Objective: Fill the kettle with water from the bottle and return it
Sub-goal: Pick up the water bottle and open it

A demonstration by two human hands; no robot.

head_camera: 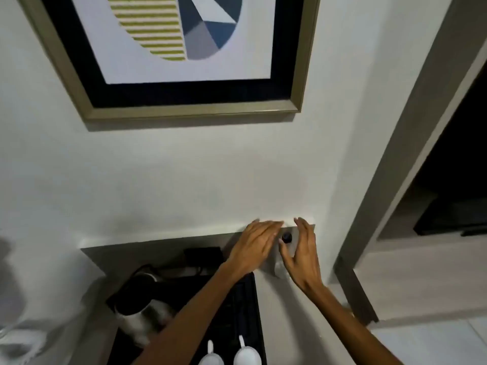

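Both hands flank the clear bottle (pixel 283 255) (dark cap up) by the wall; the left hand (pixel 254 246) and right hand (pixel 303 255) are spread open, holding nothing; the kettle (pixel 139 304) sits on the black tray (pixel 253 312); a hasty one-sided grab could topple the bottle.

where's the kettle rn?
Head view, lower left: the kettle sits on the black tray, left of the left forearm and behind the two white cups.
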